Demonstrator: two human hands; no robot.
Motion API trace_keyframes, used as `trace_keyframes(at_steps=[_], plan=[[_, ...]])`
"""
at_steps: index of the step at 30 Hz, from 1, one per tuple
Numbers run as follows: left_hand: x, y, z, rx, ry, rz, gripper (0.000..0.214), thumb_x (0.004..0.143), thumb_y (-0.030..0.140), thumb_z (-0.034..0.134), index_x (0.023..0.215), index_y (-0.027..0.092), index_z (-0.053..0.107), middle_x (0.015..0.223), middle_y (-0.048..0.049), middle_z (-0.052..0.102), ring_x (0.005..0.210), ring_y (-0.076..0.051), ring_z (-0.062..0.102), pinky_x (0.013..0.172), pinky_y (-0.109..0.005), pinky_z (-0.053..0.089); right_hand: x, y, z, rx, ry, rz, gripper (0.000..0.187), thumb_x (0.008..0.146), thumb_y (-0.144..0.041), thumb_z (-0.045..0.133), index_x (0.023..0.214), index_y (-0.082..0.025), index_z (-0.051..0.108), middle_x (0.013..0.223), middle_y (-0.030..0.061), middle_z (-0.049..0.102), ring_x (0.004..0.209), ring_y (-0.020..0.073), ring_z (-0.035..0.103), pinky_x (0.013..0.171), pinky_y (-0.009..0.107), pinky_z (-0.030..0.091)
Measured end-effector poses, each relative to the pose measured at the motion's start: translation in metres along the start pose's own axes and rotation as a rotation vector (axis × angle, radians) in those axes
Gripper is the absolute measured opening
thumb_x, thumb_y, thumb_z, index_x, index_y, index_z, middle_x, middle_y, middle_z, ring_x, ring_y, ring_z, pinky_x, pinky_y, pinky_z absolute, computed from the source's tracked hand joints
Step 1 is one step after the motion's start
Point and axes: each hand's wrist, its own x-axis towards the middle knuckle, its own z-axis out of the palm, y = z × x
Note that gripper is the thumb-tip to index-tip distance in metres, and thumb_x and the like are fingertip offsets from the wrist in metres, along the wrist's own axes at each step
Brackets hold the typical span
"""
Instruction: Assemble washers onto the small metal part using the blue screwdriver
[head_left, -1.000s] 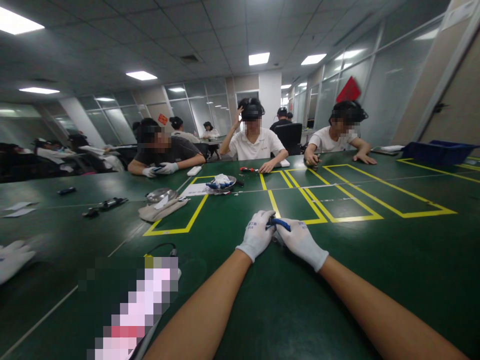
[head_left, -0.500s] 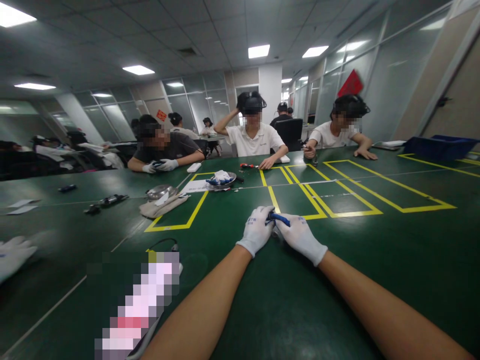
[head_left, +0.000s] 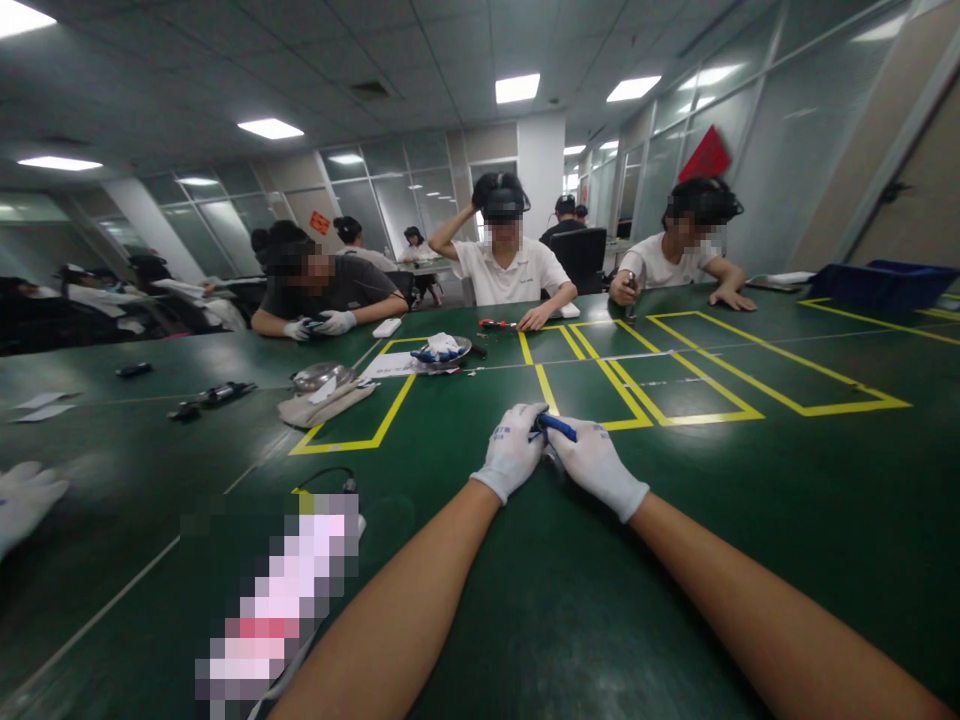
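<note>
In the middle of the head view, my left hand [head_left: 511,452] and my right hand [head_left: 600,466], both in white gloves with blue print, are closed round a small blue-and-dark object [head_left: 557,427]. Its blue part sticks up between my fingers and thumbs. A greyish, metal-looking piece [head_left: 553,458] shows just below, between the two gloves. The fingers cover most of the object, so its exact kind cannot be made out. Both hands are held close together, low over the green table [head_left: 570,600].
Yellow tape outlines [head_left: 705,412] mark the table. Left of my hands are a metal pan [head_left: 463,350] with cloth, a metal bowl [head_left: 322,377] and a beige cloth [head_left: 330,405]. A blue bin [head_left: 877,287] stands far right. Several people sit opposite; a gloved hand [head_left: 26,500] enters at left.
My hands stay together on the blue object, with only a slight shift in the view. The person at the right opposite has raised the dark object in one hand a little.
</note>
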Motion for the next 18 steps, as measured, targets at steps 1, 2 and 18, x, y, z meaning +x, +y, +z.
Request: trace_keyframes(at_steps=[1,2,18], plan=[[0.0,0.0,0.0,-0.006,0.005,0.004,0.045,0.085,0.012,0.058,0.129,0.02,0.06,0.127,-0.0093,0.063,0.12,-0.023,0.057,0.109,-0.039,0.045,0.0,0.001,0.0,0.013,-0.005,0.0,0.027,0.092,-0.03,0.048,0.087,-0.019,0.072,0.08,0.0043,0.072,0.073,0.018,0.063,0.065,0.026,0.038],[0.0,-0.001,0.001,-0.013,0.009,0.006,0.045,0.085,0.011,0.058,0.129,0.019,0.061,0.126,-0.0094,0.063,0.12,-0.023,0.057,0.109,-0.039,0.045,0.001,0.002,0.001,0.027,-0.014,-0.002,0.027,0.092,-0.031,0.048,0.087,-0.019,0.072,0.079,0.0038,0.072,0.071,0.0176,0.062,0.064,0.026,0.038],[0.002,0.002,-0.004,-0.088,0.004,0.001,0.043,0.085,0.011,0.06,0.128,0.019,0.061,0.125,-0.01,0.063,0.119,-0.024,0.059,0.108,-0.041,0.047,0.0,-0.002,-0.006,0.155,-0.046,0.084,0.029,0.09,-0.032,0.05,0.09,-0.017,0.075,0.075,0.003,0.071,0.069,0.0174,0.062,0.064,0.025,0.042]])
